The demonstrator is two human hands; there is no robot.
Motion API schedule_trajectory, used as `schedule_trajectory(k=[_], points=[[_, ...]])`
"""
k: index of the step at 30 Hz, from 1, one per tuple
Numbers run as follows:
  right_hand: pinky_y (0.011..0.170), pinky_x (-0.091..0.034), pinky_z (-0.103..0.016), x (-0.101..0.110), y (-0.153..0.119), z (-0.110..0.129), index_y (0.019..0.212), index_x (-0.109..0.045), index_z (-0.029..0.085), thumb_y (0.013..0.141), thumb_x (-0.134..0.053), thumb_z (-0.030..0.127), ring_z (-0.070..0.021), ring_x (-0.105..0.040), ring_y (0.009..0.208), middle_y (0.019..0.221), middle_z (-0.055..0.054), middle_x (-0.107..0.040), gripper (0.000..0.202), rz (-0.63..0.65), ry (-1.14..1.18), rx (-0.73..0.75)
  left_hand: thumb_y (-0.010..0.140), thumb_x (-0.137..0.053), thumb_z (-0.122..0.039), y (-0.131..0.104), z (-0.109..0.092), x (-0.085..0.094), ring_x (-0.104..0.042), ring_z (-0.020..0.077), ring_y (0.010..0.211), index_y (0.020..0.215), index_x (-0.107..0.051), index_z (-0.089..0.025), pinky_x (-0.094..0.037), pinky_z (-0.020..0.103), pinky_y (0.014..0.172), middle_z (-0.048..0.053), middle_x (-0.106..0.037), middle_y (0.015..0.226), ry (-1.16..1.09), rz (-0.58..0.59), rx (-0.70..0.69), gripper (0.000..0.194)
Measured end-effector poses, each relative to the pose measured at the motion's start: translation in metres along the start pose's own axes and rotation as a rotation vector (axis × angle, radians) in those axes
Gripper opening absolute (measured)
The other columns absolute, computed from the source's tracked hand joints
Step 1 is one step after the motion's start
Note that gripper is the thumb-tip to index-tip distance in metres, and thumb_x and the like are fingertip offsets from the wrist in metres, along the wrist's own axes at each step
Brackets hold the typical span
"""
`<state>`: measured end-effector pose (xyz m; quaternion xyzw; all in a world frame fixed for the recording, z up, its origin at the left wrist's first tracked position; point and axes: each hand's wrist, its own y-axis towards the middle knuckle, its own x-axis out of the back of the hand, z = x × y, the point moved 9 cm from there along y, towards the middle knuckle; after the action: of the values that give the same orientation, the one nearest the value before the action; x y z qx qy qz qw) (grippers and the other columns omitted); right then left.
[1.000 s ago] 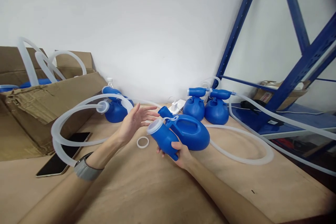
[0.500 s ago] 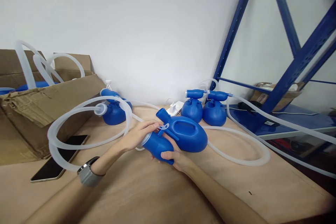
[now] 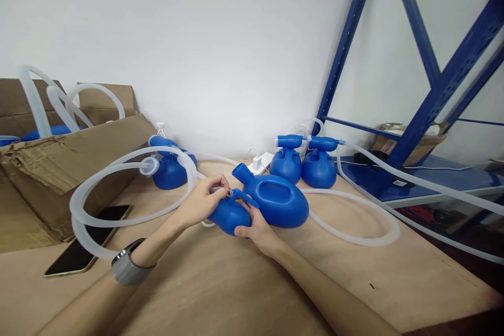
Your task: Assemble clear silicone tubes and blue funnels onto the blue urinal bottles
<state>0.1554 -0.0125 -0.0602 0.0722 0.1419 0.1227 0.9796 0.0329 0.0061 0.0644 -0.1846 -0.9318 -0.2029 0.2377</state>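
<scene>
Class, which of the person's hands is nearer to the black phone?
Left. The left hand is right of the black phone; the right hand, holding the blue piece, is farther right.

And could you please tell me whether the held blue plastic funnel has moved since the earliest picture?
Yes, a little to the left: judged against the white charger, the blue plastic funnel has shifted that way and also turned.

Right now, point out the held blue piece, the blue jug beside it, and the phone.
Held blue piece (image 3: 229, 217): head view, on its rounded side.
Blue jug (image 3: 282, 213): head view, on its body's lower side.
Phone (image 3: 73, 258): head view, on its dark screen.
</scene>
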Motion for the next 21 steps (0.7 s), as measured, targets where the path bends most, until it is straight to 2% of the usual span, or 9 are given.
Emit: schedule_trajectory(k=[3,7,13,17,21], points=[[0.106,-0.048,-0.045,0.003,0.003,0.019,0.131,-0.052,0.031,0.056,-0.096,0.051,-0.0296,-0.056,0.130,0.136,-0.009,-0.061,0.089,-0.015,0.061,0.145,0.081,-0.052,-0.036,0.000,-0.005,0.008,-0.054,0.0169,0.068,0.075,-0.059,-0.021,-0.041,0.029,0.064,-0.002,-0.061,0.069,0.123,-0.047,-0.038,0.018],[0.106,-0.046,-0.042,0.006,0.000,0.041,0.120,-0.062,0.026,0.081,-0.075,0.064,-0.0271,-0.062,0.120,0.125,-0.010,-0.067,0.057,-0.071,-0.067,0.208,0.078,-0.054,-0.033,-0.005,-0.016,0.004,-0.051,0.0149,0.060,0.074,-0.061,-0.020,-0.037,0.027,0.059,-0.002,-0.064,0.066,0.297,-0.027,-0.119,0.015],[0.098,-0.048,-0.040,-0.003,-0.014,0.054,0.120,-0.065,0.024,0.091,-0.068,0.050,-0.0254,-0.064,0.105,0.111,-0.006,-0.069,0.038,-0.075,-0.391,0.255,0.082,-0.058,-0.027,-0.016,-0.020,-0.025,-0.060,0.0155,0.063,0.086,-0.067,-0.021,-0.042,0.027,0.063,-0.001,-0.070,0.074,0.360,0.116,-0.265,0.012],[0.088,-0.049,-0.036,-0.003,-0.018,0.056,0.123,-0.061,0.025,0.094,-0.063,0.039,-0.0220,-0.064,0.092,0.098,-0.003,-0.068,0.032,-0.103,-0.411,0.308,0.086,-0.058,-0.028,-0.019,-0.022,-0.027,-0.066,0.0174,0.072,0.094,-0.069,-0.022,-0.047,0.028,0.069,0.001,-0.075,0.084,0.337,0.119,-0.314,0.014],[0.077,-0.047,-0.031,-0.002,-0.018,0.054,0.113,-0.056,0.024,0.094,-0.060,0.036,-0.0189,-0.061,0.083,0.090,-0.001,-0.065,0.024,-0.143,-0.391,0.332,0.085,-0.059,-0.025,-0.017,-0.020,-0.029,-0.068,0.0171,0.072,0.094,-0.070,-0.022,-0.047,0.028,0.070,0.000,-0.076,0.085,0.325,0.140,-0.289,0.015]])
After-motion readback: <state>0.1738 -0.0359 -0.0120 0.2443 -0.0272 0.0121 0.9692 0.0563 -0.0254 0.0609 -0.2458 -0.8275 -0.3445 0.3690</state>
